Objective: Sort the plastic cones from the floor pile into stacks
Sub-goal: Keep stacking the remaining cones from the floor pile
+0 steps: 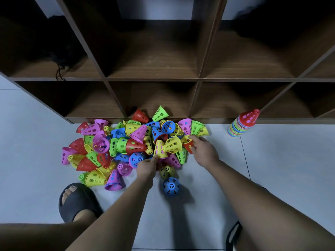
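A pile of perforated plastic cones [126,142] in red, yellow, green, blue and pink lies on the floor against the shelf's base. My left hand [147,166] pinches the rim of a yellow cone [159,148] at the pile's front. My right hand [204,150] grips a red cone [188,146] at the pile's right side, with a yellow one lying against it. A tall mixed-colour stack [240,126] topped by a red cone stands apart at the right. A blue cone [171,186] lies alone between my arms.
A dark wooden cubby shelf [154,79] rises right behind the pile. My feet in black slippers [76,201] stand at the lower left and lower right. Grey floor tiles [281,169] spread to the right of the pile.
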{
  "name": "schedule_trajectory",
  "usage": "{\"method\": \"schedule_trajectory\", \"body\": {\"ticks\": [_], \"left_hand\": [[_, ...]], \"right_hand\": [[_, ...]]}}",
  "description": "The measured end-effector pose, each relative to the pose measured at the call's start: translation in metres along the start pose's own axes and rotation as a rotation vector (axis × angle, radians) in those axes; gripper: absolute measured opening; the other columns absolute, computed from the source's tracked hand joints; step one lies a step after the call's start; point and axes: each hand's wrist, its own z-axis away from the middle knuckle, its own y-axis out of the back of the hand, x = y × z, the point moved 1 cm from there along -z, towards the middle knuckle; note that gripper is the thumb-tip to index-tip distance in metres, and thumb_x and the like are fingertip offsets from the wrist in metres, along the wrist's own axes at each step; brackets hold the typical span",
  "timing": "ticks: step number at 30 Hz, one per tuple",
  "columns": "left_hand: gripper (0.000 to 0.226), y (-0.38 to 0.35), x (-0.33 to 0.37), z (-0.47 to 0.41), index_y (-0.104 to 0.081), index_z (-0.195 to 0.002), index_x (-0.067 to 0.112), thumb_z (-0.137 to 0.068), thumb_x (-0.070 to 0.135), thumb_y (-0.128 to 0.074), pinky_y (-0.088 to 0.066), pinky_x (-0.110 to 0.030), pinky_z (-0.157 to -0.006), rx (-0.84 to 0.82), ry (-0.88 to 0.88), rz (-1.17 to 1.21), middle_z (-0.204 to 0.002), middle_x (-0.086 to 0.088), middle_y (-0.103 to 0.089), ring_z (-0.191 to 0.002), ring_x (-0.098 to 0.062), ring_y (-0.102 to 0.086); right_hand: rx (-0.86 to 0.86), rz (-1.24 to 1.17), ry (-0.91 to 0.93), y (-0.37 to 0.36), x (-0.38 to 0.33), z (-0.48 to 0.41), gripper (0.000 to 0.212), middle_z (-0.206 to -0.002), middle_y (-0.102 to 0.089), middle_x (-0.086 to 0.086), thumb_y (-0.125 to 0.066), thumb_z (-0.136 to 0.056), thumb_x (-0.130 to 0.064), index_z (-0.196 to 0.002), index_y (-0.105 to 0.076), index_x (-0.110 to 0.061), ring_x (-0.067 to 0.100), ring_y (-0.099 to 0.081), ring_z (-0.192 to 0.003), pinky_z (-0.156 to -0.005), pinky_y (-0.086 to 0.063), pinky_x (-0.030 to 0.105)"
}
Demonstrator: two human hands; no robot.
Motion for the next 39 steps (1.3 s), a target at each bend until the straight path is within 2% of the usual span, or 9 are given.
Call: {"method": "schedule_trajectory", "body": {"ticks": [5,13,18,23,27,31,34,37,39], "left_hand": [[0.033,-0.002,-0.005,-0.012,-0.072,-0.077,0.009,-0.099,0.034,-0.074,-0.032,-0.029,-0.051,0.006,0.121,0.138,-0.074,-0.007,-0.070,-0.071,-0.022,-0.055],[0.022,0.003,-0.003,-0.005,-0.070,-0.080,0.010,-0.098,0.023,-0.073,-0.044,-0.037,-0.071,0.002,0.140,0.142,-0.082,-0.009,-0.067,-0.078,-0.021,-0.057],[0.017,0.014,-0.004,0.011,-0.069,-0.086,0.010,-0.101,0.019,-0.068,-0.041,-0.034,-0.063,0.019,0.073,0.092,-0.082,-0.008,-0.063,-0.074,-0.021,-0.050],[0.026,0.024,-0.006,0.037,-0.068,-0.073,0.010,-0.098,0.012,-0.061,-0.033,-0.031,-0.055,-0.004,-0.002,0.025,-0.066,-0.005,-0.063,-0.069,-0.021,-0.047],[0.020,0.029,-0.006,0.058,-0.077,-0.090,0.005,-0.097,0.010,-0.059,-0.037,-0.027,-0.056,-0.058,-0.039,0.021,-0.078,-0.007,-0.074,-0.069,-0.016,-0.056],[0.018,0.029,-0.005,0.077,-0.073,-0.091,0.007,-0.100,0.011,-0.058,-0.037,-0.027,-0.058,-0.132,-0.101,-0.028,-0.084,-0.006,-0.072,-0.074,-0.017,-0.058],[0.018,0.028,-0.006,0.086,-0.072,-0.094,0.004,-0.103,0.009,-0.057,-0.039,-0.023,-0.055,-0.163,-0.165,-0.069,-0.083,-0.006,-0.071,-0.073,-0.018,-0.056],[0.022,0.031,-0.009,0.091,-0.072,-0.097,0.000,-0.105,0.008,-0.054,-0.041,-0.016,-0.051,-0.177,-0.227,-0.131,-0.083,-0.005,-0.070,-0.071,-0.015,-0.056],[0.024,0.032,-0.011,0.092,-0.071,-0.092,0.005,-0.105,0.011,-0.053,-0.041,-0.014,-0.050,-0.213,-0.250,-0.180,-0.084,-0.005,-0.069,-0.072,-0.015,-0.055]], "right_hand": [[0.008,0.097,0.015,-0.006,0.004,-0.006,0.026,-0.124,-0.062,0.004,-0.061,-0.099,-0.029,-0.125,-0.061,-0.030,0.033,-0.066,-0.101,-0.076,-0.057,0.038],[0.087,0.054,0.013,0.001,0.013,0.008,0.014,-0.111,-0.063,0.005,-0.067,-0.097,-0.035,-0.107,-0.067,-0.026,0.035,-0.066,-0.091,-0.070,-0.055,0.038],[0.166,0.014,-0.020,0.013,0.019,0.026,0.020,-0.103,-0.059,0.008,-0.064,-0.100,-0.039,-0.109,-0.074,-0.025,0.035,-0.066,-0.082,-0.072,-0.056,0.037],[0.223,-0.124,-0.100,0.025,0.016,0.042,0.019,-0.102,-0.057,0.007,-0.062,-0.102,-0.032,-0.109,-0.077,-0.022,0.034,-0.066,-0.081,-0.074,-0.053,0.035],[0.255,-0.302,-0.159,0.033,0.011,0.054,0.015,-0.094,-0.054,0.005,-0.066,-0.101,-0.020,-0.103,-0.080,-0.015,0.033,-0.065,-0.081,-0.071,-0.037,0.025],[0.216,-0.467,-0.253,0.039,0.003,0.065,0.018,-0.094,-0.062,0.005,-0.062,-0.103,-0.020,-0.102,-0.079,-0.015,0.025,-0.062,-0.084,-0.074,-0.036,0.025],[0.157,-0.825,-0.383,0.046,-0.005,0.077,0.018,-0.082,-0.065,0.003,-0.060,-0.104,-0.021,-0.099,-0.077,-0.016,0.020,-0.057,-0.073,-0.066,-0.043,0.028],[0.074,-1.138,-0.499,0.050,-0.013,0.089,0.013,-0.087,-0.064,0.009,-0.061,-0.105,-0.015,-0.109,-0.072,-0.010,0.018,-0.052,-0.068,-0.058,-0.042,0.029],[-0.069,-1.297,-0.504,0.050,-0.017,0.096,0.014,-0.088,-0.062,0.009,-0.059,-0.105,-0.012,-0.114,-0.069,-0.006,0.016,-0.052,-0.066,-0.059,-0.040,0.029]]}}
